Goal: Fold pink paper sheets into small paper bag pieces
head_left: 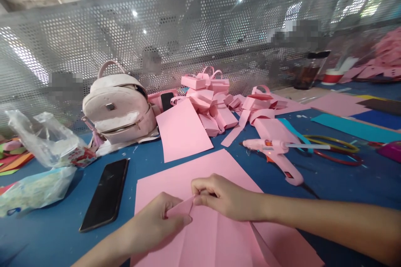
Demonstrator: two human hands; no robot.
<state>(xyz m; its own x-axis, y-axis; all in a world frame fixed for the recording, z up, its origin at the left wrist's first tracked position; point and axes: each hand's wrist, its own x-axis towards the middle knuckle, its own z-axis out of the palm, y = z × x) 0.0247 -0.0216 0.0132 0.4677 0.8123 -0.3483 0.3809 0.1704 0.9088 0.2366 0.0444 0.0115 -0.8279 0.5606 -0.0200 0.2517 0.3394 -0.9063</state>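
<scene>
A creased sheet of pink paper point(200, 242) lies in front of me, over a larger flat pink sheet point(219, 167). My left hand point(163, 215) pinches a folded flap of the creased sheet between thumb and fingers. On the same flap, at its far corner, the thumb and curled fingers of my right hand point(219, 196) are closed. Vertical fold lines run down the sheet below my hands. Beyond them a single pink sheet point(184, 133) leans on a heap of folded pink paper pieces point(209, 100).
A pink hot glue gun point(275, 150) lies right of the sheets, near scissors point(338, 154). To the left are a black phone point(105, 194), a plastic bag point(46, 146) and a pale backpack point(120, 104). Coloured paper strips point(357, 127) lie at right. A perforated metal panel point(188, 29) stands behind.
</scene>
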